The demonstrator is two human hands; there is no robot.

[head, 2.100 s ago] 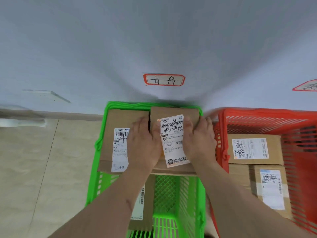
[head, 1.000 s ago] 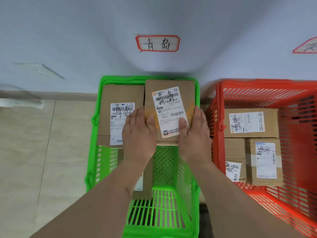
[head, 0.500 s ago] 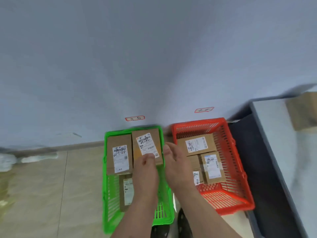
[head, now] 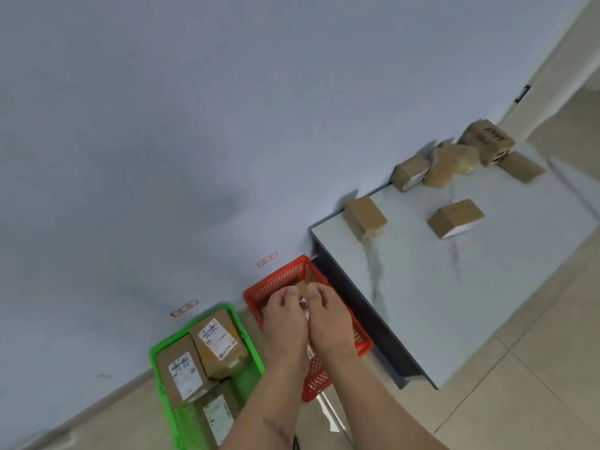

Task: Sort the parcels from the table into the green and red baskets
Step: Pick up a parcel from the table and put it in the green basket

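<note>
Between parcels: my left hand (head: 285,323) and right hand (head: 328,319) hung empty, fingers loosely curled, over the red basket (head: 360,342). Next came the nearest cardboard parcel (head: 365,216) on the table (head: 454,303) right of that basket.

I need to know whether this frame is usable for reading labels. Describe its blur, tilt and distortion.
Head view: motion blur smears the whole frame. The far parcels on the table are streaked. Labels in the green basket show as marks but are unreadable. The scene is strongly tilted, and wide-angle bending shows in the table edges. Lighting is even, without glare.
</note>
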